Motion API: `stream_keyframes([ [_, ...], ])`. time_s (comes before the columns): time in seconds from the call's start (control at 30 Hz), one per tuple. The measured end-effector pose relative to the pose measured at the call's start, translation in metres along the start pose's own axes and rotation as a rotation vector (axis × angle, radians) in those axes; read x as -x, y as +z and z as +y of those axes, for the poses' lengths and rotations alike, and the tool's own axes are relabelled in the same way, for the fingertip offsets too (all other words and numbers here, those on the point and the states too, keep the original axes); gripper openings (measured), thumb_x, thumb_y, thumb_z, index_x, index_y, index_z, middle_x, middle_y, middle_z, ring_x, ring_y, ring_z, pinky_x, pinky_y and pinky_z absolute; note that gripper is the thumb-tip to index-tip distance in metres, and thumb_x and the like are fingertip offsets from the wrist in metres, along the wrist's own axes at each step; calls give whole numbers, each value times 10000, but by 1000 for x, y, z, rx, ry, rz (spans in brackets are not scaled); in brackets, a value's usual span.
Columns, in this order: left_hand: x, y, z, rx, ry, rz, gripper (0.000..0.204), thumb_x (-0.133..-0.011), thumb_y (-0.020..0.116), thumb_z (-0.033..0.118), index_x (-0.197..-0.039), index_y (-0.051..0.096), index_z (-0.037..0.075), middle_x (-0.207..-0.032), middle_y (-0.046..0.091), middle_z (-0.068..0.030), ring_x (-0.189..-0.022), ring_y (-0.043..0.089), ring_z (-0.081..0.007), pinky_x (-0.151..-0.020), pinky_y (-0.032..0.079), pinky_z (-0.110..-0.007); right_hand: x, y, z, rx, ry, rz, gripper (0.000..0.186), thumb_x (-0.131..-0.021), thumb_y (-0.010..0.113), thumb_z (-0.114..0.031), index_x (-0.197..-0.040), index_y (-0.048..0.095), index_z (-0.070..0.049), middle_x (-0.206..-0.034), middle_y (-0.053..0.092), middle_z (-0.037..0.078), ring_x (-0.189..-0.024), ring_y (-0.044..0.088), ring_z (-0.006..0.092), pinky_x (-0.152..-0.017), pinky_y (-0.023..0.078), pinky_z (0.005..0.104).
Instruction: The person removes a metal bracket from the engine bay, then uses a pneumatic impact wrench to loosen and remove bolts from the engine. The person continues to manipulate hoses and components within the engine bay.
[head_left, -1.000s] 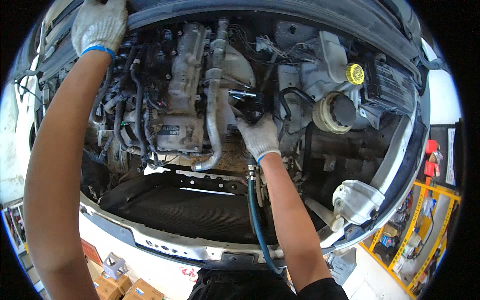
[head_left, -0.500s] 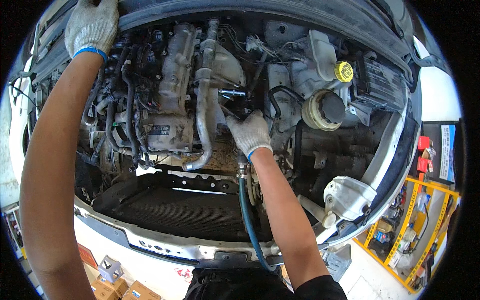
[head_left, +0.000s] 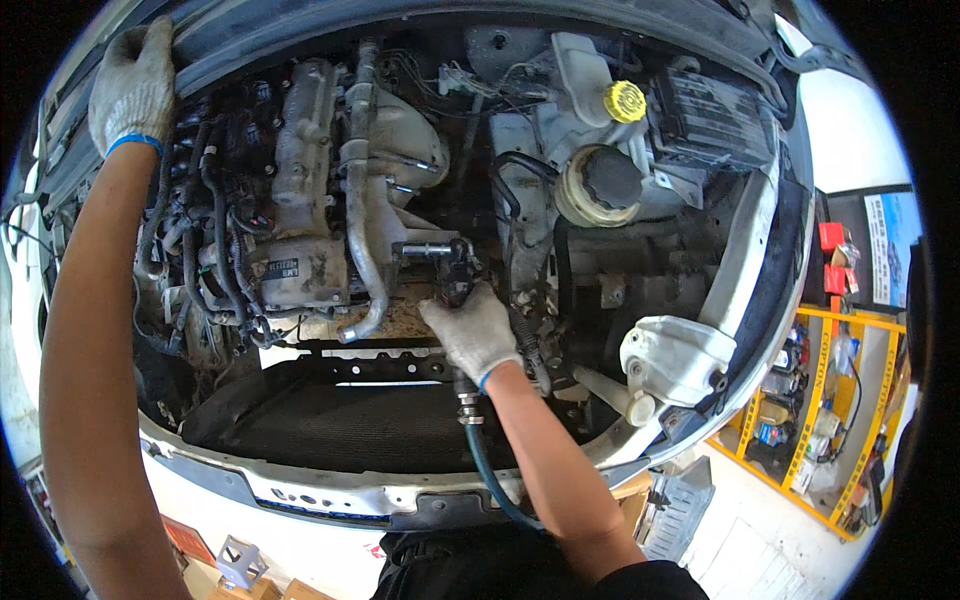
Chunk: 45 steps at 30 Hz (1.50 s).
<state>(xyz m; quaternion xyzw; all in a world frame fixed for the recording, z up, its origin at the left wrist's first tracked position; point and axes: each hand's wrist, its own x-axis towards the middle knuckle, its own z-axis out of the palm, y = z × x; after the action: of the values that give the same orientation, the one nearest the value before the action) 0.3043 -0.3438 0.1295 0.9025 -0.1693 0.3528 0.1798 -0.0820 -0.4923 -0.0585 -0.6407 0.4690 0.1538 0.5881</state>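
Note:
My right hand (head_left: 472, 335), in a knitted white work glove, is wrapped round a dark air impact wrench (head_left: 458, 285). A shiny socket extension (head_left: 425, 250) sticks out from the tool's head toward the engine side, its tip near the metal coolant pipe (head_left: 357, 200). A green air hose (head_left: 485, 465) runs from the handle's metal coupling down past the front crossmember. At the upper left, my gloved left hand (head_left: 133, 90) leans on the dark cowl edge (head_left: 210, 55), thumb stretched out and the other fingers partly hidden. Left of the pipe lies the dirty engine (head_left: 303, 150).
Right of the wrench stand a round reservoir with a black cap (head_left: 610, 178), a yellow-capped tank (head_left: 626, 102) and the battery (head_left: 712, 118). The radiator (head_left: 320, 425) and front crossmember (head_left: 400, 500) lie before me. A yellow parts rack (head_left: 800, 420) stands at the right.
My right hand has drawn the wrench back toward me, away from the transmission side, so its head and extension now show. The whole view has shifted to the right; my left hand stays at the cowl.

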Motion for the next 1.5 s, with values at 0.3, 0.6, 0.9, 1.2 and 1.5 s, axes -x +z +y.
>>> stream_keyframes([
  [0.3, -8, 12, -29, -298, 322, 36, 413, -988, 504, 377, -1373, 596, 257, -1359, 631, -184, -1181, 645, -413, -1010, 508, -481, 0, 20, 3, 193, -100, 69, 735, -840, 781, -376, -1321, 526, 118, -1216, 676, 321, -1180, 653, 438, -1042, 521, 426],
  [0.6, 4, -6, 5, 81, -34, -8, 653, -925, 537, 689, -1236, 729, 147, -1230, 722, -175, -1177, 653, -394, -1016, 472, -457, -12, 26, 14, -325, -290, -13, 565, -900, 744, -302, -1310, 579, 51, -1145, 711, 211, -1004, 714, 336, -892, 591, 421],
  [0.9, 10, -12, 28, 196, -147, -2, 459, -927, 592, 436, -1105, 695, 26, -1128, 725, -228, -1028, 687, -383, -939, 496, -491, -6, 23, 12, -1109, 135, -386, 266, -1000, 600, -350, -1027, 615, -85, -695, 633, 77, -440, 558, 195, -396, 447, 313],
  [1.2, 17, -18, 24, 258, -57, -40, 543, -1002, 585, 531, -1127, 708, 16, -1088, 732, -202, -1017, 689, -363, -929, 504, -443, 9, 21, -14, -1287, 273, -313, 259, -990, 613, -349, -993, 622, -90, -743, 636, 76, -484, 565, 177, -404, 446, 269],
  [1.5, 16, -23, 43, 261, -143, 38, 337, -984, 673, 341, -1024, 704, 8, -965, 732, -177, -878, 691, -329, -834, 521, -418, -4, 15, -46, -1585, 324, -460, 321, -1036, 522, -334, -1021, 612, -26, -802, 675, 111, -548, 615, 195, -442, 513, 306],
])
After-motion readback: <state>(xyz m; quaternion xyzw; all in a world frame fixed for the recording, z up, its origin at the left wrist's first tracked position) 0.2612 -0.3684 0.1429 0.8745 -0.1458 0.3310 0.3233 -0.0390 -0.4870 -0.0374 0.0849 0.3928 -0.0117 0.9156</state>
